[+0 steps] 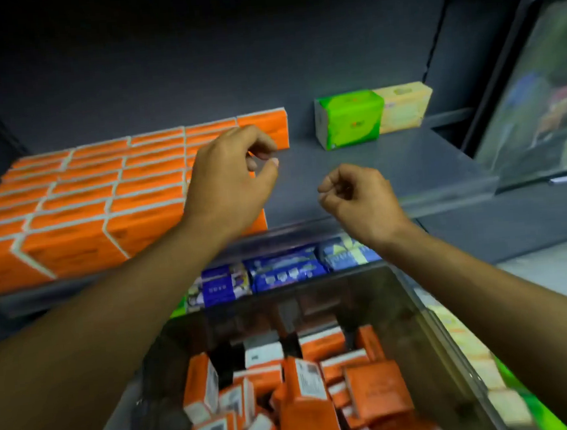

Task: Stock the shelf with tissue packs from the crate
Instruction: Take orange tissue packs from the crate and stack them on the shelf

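Orange tissue packs stand in tight rows on the left half of the grey shelf. My left hand hovers over the right end of those rows with its fingers loosely curled and nothing in it. My right hand is above the bare part of the shelf, its fingers curled in and holding nothing. Below me, the grey crate holds several loose orange packs lying jumbled.
A green pack and a pale yellow pack stand at the back right of the shelf. Blue packs fill the shelf below. Green and yellow packs lie to the right of the crate. A dark cabinet stands at the right.
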Motion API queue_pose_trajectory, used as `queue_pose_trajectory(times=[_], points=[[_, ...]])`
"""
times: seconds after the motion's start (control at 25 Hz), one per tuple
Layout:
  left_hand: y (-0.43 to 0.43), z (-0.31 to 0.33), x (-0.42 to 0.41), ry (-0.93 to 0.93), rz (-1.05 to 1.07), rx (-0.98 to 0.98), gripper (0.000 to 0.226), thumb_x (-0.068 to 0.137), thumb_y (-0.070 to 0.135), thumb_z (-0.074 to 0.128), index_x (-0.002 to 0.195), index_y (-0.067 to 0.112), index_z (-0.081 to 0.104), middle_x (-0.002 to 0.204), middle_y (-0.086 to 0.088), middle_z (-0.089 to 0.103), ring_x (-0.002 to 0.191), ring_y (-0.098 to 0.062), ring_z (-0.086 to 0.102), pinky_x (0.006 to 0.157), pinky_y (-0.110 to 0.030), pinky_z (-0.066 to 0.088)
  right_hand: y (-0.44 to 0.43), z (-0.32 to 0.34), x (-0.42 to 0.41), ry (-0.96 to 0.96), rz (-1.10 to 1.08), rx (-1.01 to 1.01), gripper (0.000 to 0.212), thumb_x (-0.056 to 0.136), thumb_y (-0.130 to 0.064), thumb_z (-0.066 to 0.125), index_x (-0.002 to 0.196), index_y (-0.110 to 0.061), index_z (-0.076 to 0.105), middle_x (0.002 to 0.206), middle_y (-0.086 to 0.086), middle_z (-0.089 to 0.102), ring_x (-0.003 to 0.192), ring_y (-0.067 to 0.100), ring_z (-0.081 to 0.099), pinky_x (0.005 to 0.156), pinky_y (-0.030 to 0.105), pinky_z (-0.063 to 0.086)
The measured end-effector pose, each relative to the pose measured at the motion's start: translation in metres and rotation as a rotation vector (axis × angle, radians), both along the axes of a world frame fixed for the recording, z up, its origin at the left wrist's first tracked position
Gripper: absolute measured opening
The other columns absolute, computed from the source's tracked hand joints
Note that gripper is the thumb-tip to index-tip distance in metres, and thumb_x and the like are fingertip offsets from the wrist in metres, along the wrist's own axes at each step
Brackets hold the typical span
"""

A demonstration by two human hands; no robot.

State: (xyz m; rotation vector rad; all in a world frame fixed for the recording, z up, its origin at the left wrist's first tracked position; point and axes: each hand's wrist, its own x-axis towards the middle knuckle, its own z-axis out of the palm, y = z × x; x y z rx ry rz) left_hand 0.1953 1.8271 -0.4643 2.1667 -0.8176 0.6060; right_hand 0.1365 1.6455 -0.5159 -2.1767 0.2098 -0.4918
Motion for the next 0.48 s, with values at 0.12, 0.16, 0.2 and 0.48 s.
queue_pose_trajectory(times=[0.12, 0.16, 0.2, 0.48], points=[[0.005, -0.033, -0.059, 0.086, -0.086, -0.002, 0.014, 0.081, 0.015, 0.067, 0.095, 0.018, 0.069, 0.079, 0.009, 0.065, 0.065, -0.008, 0.055, 0.066, -0.019, 0.045, 0.000, -0.034, -0.046, 0.122, 0.052, 0.021, 0.019, 0.082, -0.009, 0.068, 0.071, -0.024, 0.062, 0.061, -0.011, 0.062, 0.056, -0.001, 0.053, 0.062, 0.022, 0.046], [0.008, -0.049, -0.075, 0.136, -0.114, 0.038, 0.014, 0.081, 0.015, 0.067, 0.095, 0.018, 0.069, 0.077, 0.007, 0.066, 0.064, -0.009, 0.055, 0.065, -0.024, 0.047, -0.002, -0.050, -0.059, 0.182, 0.052, 0.032, 0.019, 0.082, -0.010, 0.069, 0.070, -0.024, 0.062, 0.061, -0.010, 0.063, 0.058, 0.000, 0.055, 0.063, 0.024, 0.048], [0.012, -0.067, -0.089, 0.192, -0.138, 0.085, 0.014, 0.081, 0.014, 0.068, 0.094, 0.019, 0.069, 0.077, 0.006, 0.067, 0.064, -0.010, 0.057, 0.066, -0.027, 0.048, -0.002, -0.068, -0.073, 0.251, 0.045, 0.042, 0.020, 0.082, -0.010, 0.068, 0.070, -0.024, 0.062, 0.063, -0.009, 0.064, 0.061, 0.002, 0.057, 0.066, 0.027, 0.050], [0.044, -0.189, -0.131, 0.719, -0.095, 0.432, 0.020, 0.079, 0.018, 0.076, 0.098, 0.022, 0.071, 0.090, 0.007, 0.070, 0.079, -0.003, 0.063, 0.074, -0.024, 0.053, 0.002, -0.178, -0.125, 0.578, 0.002, 0.083, 0.005, 0.079, -0.013, 0.072, 0.076, -0.016, 0.069, 0.071, -0.005, 0.068, 0.068, 0.007, 0.060, 0.070, 0.023, 0.046]])
